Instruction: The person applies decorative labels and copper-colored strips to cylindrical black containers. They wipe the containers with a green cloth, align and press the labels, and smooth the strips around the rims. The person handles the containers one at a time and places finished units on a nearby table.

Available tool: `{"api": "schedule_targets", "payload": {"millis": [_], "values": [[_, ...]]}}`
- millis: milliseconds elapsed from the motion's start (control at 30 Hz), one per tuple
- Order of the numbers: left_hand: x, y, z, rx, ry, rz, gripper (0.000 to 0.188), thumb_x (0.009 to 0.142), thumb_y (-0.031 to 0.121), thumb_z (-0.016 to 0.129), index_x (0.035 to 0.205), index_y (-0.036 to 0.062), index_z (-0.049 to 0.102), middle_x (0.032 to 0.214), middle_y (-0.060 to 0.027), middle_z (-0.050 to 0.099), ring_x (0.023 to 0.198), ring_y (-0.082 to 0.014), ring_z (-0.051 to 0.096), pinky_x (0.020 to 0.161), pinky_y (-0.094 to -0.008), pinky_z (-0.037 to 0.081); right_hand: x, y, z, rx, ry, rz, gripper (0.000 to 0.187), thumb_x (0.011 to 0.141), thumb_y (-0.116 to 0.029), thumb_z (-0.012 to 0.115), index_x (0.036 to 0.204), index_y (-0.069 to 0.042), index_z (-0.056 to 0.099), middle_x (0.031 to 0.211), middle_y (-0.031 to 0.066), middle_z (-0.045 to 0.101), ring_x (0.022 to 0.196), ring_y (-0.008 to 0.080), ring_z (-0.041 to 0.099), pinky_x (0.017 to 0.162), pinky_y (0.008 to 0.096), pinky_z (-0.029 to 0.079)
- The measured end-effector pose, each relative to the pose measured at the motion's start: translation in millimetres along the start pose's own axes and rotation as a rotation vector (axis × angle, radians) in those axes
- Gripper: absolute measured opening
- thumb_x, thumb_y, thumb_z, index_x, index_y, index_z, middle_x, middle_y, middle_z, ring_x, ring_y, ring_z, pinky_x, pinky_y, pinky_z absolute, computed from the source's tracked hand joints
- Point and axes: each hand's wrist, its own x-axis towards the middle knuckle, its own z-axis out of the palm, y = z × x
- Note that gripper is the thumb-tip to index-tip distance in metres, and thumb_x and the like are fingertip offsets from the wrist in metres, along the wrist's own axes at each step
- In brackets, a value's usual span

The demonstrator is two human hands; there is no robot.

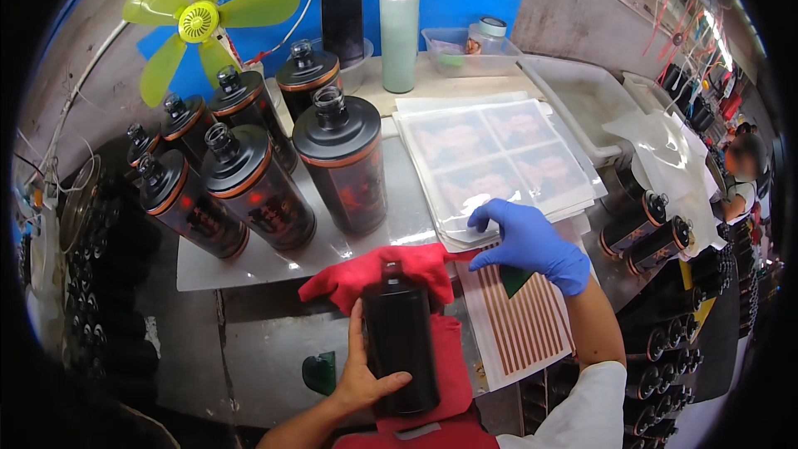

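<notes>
My bare left hand [366, 382] grips a black bottle [401, 349] by its side, thumb across its front. The bottle leans over a red cloth [453, 357] on the grey bench, its short neck pointing away from me. My right hand [532, 241], in a blue glove, hovers at the near edge of a stack of clear-covered printed sheets [490, 158]. Its thumb and forefinger are apart. A dark green flat piece [515, 281] juts out below the palm, seemingly tucked in the other fingers. Beneath it lies a white sheet with brown stripes [524, 324].
Several dark bottles with orange bands [341, 166] stand at the back left. Another green piece [319, 372] lies left of the bottle. A yellow-green fan [199, 21], a phone [342, 25], a pale green flask [399, 41] and a plastic tray [573, 96] are farther back. More bottles [636, 224] stand right.
</notes>
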Motion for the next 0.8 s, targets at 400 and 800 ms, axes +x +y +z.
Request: {"api": "schedule_targets", "payload": {"millis": [400, 800], "values": [[0.0, -2.5, -1.8, 0.003, -0.003, 0.014, 0.122, 0.069, 0.017, 0.081, 0.144, 0.0145, -0.016, 0.141, -0.0177, 0.028, 0.125, -0.0276, 0.04, 0.101, -0.0391, 0.035, 18.1, 15.8, -8.1, 0.137, -0.008, 0.142, 0.024, 0.08, -0.023, 0.062, 0.091, -0.002, 0.067, 0.087, 0.0141, 0.065, 0.083, 0.0274, 0.062, 0.077, 0.0331, 0.048], [-3.4, -4.9, 1.3, -0.024, 0.083, 0.029, 0.121, 0.066, 0.023, 0.081, 0.146, 0.0142, -0.01, 0.141, -0.0152, 0.03, 0.125, -0.026, 0.04, 0.103, -0.0378, 0.033, 37.2, 90.5, -106.7, 0.031, 0.696, 0.262, 0.03, 0.088, -0.024, 0.05, 0.1, 0.001, 0.061, 0.088, 0.0185, 0.062, 0.081, 0.0236, 0.059, 0.077, 0.0336, 0.046]]}}
